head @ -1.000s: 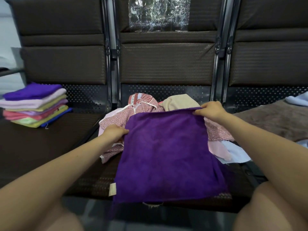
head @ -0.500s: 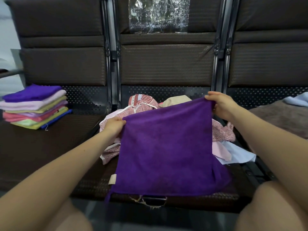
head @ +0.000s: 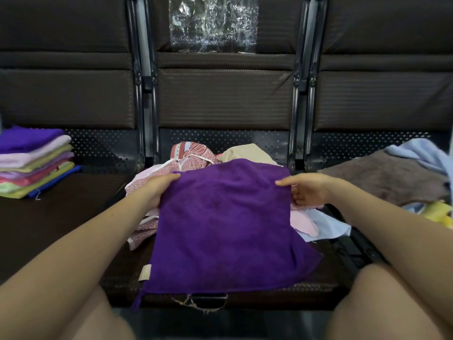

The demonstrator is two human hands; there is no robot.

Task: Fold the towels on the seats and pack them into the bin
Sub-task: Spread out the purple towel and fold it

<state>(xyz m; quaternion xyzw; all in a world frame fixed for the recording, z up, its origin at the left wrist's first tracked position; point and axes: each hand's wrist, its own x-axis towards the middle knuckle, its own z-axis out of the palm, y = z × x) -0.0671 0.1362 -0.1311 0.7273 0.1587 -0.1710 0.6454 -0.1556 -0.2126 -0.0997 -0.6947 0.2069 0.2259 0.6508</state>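
Folding underway: left hand [head: 159,190] and right hand [head: 307,191] each pinch the purple towel [head: 225,229] at its far corners; next, bring them toward the near edge

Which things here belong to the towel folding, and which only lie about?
Job:
purple towel, held by left hand and right hand
folded stack
unfolded pile
brown towel
blue towel

Lying about:
plastic sheet on the seat back
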